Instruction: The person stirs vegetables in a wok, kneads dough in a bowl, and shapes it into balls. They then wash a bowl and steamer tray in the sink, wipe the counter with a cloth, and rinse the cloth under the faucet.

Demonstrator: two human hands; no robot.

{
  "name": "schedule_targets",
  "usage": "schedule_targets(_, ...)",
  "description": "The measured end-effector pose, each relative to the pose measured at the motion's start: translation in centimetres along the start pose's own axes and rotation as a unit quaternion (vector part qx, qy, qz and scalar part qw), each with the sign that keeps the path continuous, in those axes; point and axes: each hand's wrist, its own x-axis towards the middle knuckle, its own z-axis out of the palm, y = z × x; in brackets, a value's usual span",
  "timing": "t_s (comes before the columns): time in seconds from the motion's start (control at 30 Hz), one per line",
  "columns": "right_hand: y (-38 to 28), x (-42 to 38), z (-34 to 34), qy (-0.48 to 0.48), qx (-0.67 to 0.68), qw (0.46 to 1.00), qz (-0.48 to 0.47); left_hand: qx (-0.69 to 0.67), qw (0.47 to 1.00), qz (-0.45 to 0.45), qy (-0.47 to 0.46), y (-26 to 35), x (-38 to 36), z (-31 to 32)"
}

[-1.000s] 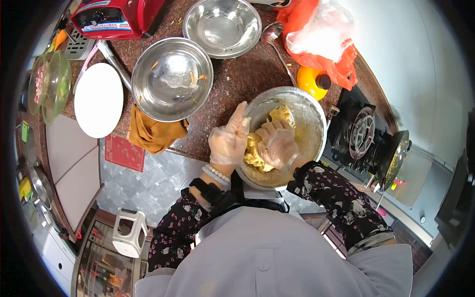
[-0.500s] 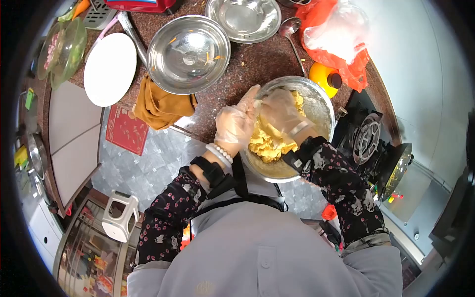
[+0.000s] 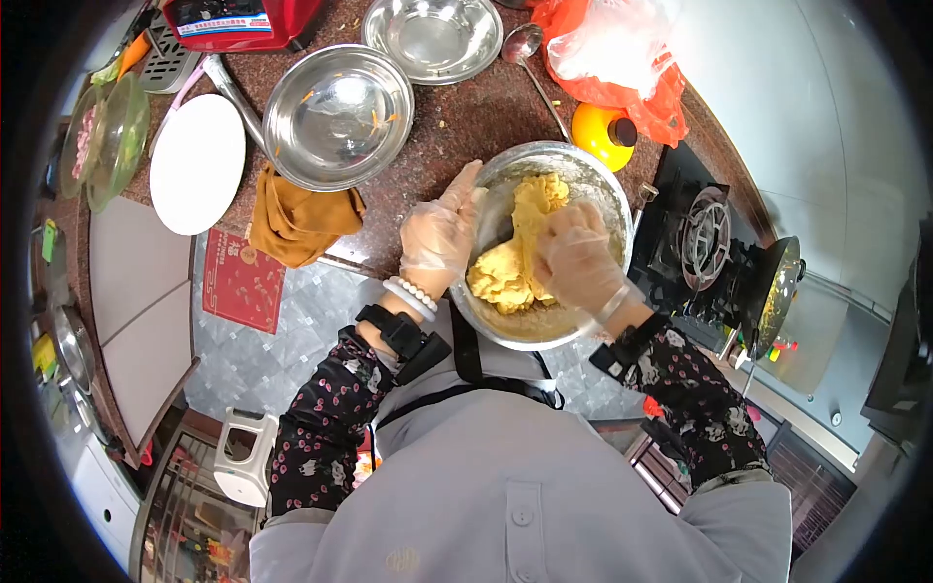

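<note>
A metal mixing bowl (image 3: 620, 204) stands at the counter's front edge with rough yellow dough (image 3: 501, 277) in it. My left hand (image 3: 437, 233), in a clear plastic glove, is closed on the bowl's left rim, thumb and fingers pointing up along it. Inside the bowl, my right hand (image 3: 581, 257), gloved the same way, has its fingers curled into the right side of the dough. A strip of dough stretches up toward the far wall of the bowl. Floury residue coats the bowl's inner wall.
Behind the bowl are two metal basins (image 3: 338, 117) (image 3: 432, 39), a ladle (image 3: 525, 47), a yellow round container (image 3: 598, 136) and a red plastic bag (image 3: 661, 107). Leftward lie a brown cloth (image 3: 303, 216) and a white oval board (image 3: 198, 165). A gas stove (image 3: 705, 238) is at right.
My right hand has drawn back rightward and curled its fingers, leaving more dough visible on the left. My left hand stays on the rim. The whole view has shifted somewhat.
</note>
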Motion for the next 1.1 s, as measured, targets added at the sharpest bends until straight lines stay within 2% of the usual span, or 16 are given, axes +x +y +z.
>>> schedule_targets(0.13,2.7,1.7,2.4,0.120,0.155,0.980,-0.038,0.007,1.000,0.013,0.010,-0.1,0.2,0.2)
schedule_targets(0.17,2.6,2.3,2.6,0.065,0.159,0.985,-0.035,0.007,1.000,0.023,0.017,-0.3,0.1,0.4)
schedule_targets(0.27,1.7,4.5,4.0,0.043,0.108,0.992,-0.044,0.008,0.999,0.035,0.020,-0.8,0.2,0.6)
schedule_targets(0.3,1.7,5.0,4.4,0.072,0.091,0.992,-0.055,0.011,0.999,0.035,0.019,-0.7,0.1,0.4)
schedule_targets(0.53,1.3,7.7,5.5,0.104,0.098,0.990,-0.015,0.035,0.999,0.025,0.020,-0.4,0.0,0.1)
schedule_targets(0.57,1.6,7.9,4.9,0.046,0.123,0.991,0.002,0.034,0.999,0.017,0.026,-0.6,-0.2,0.3)
schedule_targets(0.6,1.8,7.8,2.3,-0.016,0.334,0.940,0.076,0.032,0.999,0.012,0.031,-0.5,-0.2,0.5)
schedule_targets(0.63,2.1,7.5,-1.0,-0.073,0.526,0.835,0.145,0.034,0.999,-0.003,0.016,0.0,-0.2,0.0)
schedule_targets(0.67,2.9,6.8,-2.9,-0.122,0.691,0.683,0.203,0.025,1.000,-0.005,0.016,0.0,-0.4,0.0)
schedule_targets(0.77,7.9,2.2,-1.3,-0.041,0.541,0.838,0.062,-0.008,1.000,0.000,0.021,-0.8,-0.2,0.7)
schedule_targets(0.8,9.2,0.7,-0.1,-0.014,0.334,0.942,0.026,-0.021,0.999,0.008,0.029,-1.0,-0.1,0.9)
schedule_targets(0.87,9.0,0.9,2.7,-0.077,0.426,0.883,0.181,-0.027,0.999,0.012,0.032,-1.3,0.0,1.2)
schedule_targets(0.93,8.2,1.5,4.1,-0.059,0.386,0.896,0.211,-0.017,1.000,0.004,0.023,-1.1,0.1,1.2)
schedule_targets(1.0,7.3,2.1,5.2,0.043,0.210,0.970,0.113,-0.010,0.999,-0.002,0.032,-1.0,0.1,1.1)
schedule_targets(1.07,7.0,3.3,5.8,0.104,0.184,0.974,0.078,-0.010,0.999,0.002,0.041,-0.5,0.2,1.0)
schedule_targets(1.1,5.7,5.0,3.1,0.050,0.335,0.927,0.161,0.005,0.999,0.006,0.040,-0.2,0.4,0.8)
